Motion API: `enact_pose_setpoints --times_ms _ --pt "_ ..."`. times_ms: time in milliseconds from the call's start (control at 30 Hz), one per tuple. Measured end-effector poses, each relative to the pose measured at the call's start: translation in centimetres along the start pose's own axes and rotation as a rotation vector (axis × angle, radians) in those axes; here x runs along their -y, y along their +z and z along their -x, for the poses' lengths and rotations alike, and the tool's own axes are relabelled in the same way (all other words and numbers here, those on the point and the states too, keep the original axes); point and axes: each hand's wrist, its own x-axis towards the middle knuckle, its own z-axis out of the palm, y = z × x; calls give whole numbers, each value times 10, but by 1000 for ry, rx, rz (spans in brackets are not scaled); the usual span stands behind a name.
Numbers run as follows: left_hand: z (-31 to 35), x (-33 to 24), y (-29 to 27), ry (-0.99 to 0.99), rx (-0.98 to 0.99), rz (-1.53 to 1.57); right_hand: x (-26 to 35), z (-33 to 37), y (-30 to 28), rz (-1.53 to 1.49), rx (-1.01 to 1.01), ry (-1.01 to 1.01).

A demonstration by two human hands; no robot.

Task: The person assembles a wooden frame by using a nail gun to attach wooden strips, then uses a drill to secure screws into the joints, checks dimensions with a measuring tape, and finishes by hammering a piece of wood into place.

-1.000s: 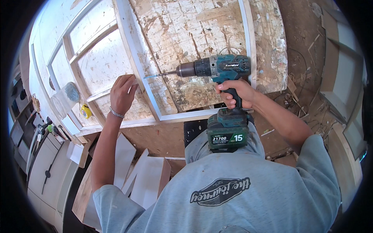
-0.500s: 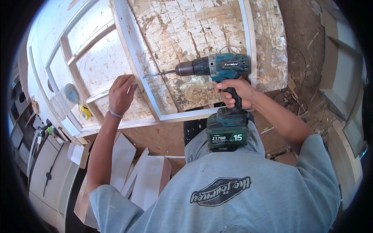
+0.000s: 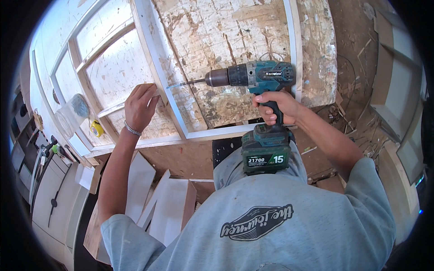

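My right hand [image 3: 281, 108] is wrapped round the grip of a teal and black cordless drill [image 3: 271, 74], its index finger at the trigger. The drill lies level, pointing left, with a large green battery pack [image 3: 266, 153] at its base. Its long thin bit [image 3: 185, 83] reaches to the inner side of a white-edged wooden frame bar [image 3: 157, 67]. Across that bar, on its left side, my left hand [image 3: 141, 107] is closed with bent fingers close together at the wood. What those fingers hold, if anything, is hidden.
The frame rests on a worn, paint-stained wooden worktop [image 3: 226, 40]. A yellow tape measure [image 3: 96, 128] and a clear plastic bag [image 3: 74, 115] sit at the left. White box-like panels [image 3: 172, 210] stand below the table's near edge. More cabinet parts [image 3: 398, 86] are at the right, beside scraps on the floor.
The drill and my right hand have shifted very slightly right in the view. My left hand keeps its place by the bar, its fingers still bent.
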Motion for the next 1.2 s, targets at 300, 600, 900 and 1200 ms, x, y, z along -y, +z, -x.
enact_pose_setpoints --times_ms 300,600,900,1200 --pt "0 0 0 -38 33 36 2 0 5 57 -48 22" --pt "2 6 -2 10 5 24 11 -7 14 64 4 34" --pt "-7 34 -3 158 73 122 16 -3 19 60 -21 36" --pt "-15 57 4 365 88 138 17 -4 17 -2 -103 71"
